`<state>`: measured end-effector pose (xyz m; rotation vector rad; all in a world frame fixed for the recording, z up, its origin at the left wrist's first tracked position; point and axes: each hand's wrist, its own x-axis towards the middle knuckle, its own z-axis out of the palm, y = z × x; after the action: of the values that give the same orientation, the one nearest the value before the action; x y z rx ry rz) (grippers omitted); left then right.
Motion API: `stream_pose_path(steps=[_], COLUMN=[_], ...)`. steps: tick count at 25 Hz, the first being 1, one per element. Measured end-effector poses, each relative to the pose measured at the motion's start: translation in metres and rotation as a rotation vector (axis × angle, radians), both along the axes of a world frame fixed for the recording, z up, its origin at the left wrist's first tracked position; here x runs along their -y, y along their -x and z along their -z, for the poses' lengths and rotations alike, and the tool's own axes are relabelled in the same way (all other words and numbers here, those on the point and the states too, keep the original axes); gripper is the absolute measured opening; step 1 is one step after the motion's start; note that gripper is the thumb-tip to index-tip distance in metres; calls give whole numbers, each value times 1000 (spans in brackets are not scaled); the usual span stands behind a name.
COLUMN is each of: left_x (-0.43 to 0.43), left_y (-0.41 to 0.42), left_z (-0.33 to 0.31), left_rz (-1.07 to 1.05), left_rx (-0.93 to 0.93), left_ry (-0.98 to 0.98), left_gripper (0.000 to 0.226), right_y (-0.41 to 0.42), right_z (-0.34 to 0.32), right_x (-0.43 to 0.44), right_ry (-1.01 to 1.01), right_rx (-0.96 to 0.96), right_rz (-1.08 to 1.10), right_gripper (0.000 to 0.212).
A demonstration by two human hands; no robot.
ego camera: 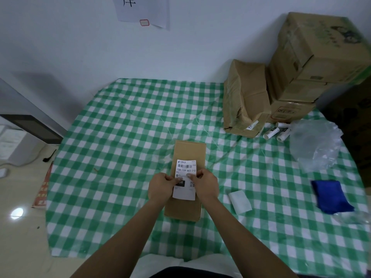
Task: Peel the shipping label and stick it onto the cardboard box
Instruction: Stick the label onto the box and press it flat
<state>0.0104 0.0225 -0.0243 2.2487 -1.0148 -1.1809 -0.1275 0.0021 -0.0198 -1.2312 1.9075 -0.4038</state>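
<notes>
The left hand [161, 184] pinches the left edge of the shipping label [185, 178] while the right hand [204, 182] pinches its right edge, holding it over the cardboard box [189, 151] lying mid-tabletop [120, 137]. Whether the backing is off cannot be told. Judging by this, placement is in hand: next, lower it square and press flat toward 12 o'clock.

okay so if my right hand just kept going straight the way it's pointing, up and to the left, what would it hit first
Most likely the left hand. The right hand points up and left across the shipping label both hands pinch above the cardboard box, and the left thumb lies close in that line. Depth is unclear.
</notes>
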Motion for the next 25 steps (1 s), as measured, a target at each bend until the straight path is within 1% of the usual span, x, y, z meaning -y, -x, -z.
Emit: stream_pose_path(steps=[7,11,15,18,25], left_x=[1,2,3,2,3], left_y=[2,1,2,0,-3], left_z=[-1,0,-3,-6,-2], left_rz=[38,81,124,140,162], left_rx=[88,120,148,186,129], left_ry=[-22,-45,-45,-57,-31], left_gripper=[39,47,47,57,58], right_y=[0,1,4,5,7], right_z=[-2,-3,-2,-2,1], right_x=[-1,-1,-1,1,-2], right_ry=[7,9,13,16,67], right_rx=[-36,-48,-38,-10,-11], right_rz=[-47,-52,-37,-17,-64], right_gripper=[25,34,41,47,42])
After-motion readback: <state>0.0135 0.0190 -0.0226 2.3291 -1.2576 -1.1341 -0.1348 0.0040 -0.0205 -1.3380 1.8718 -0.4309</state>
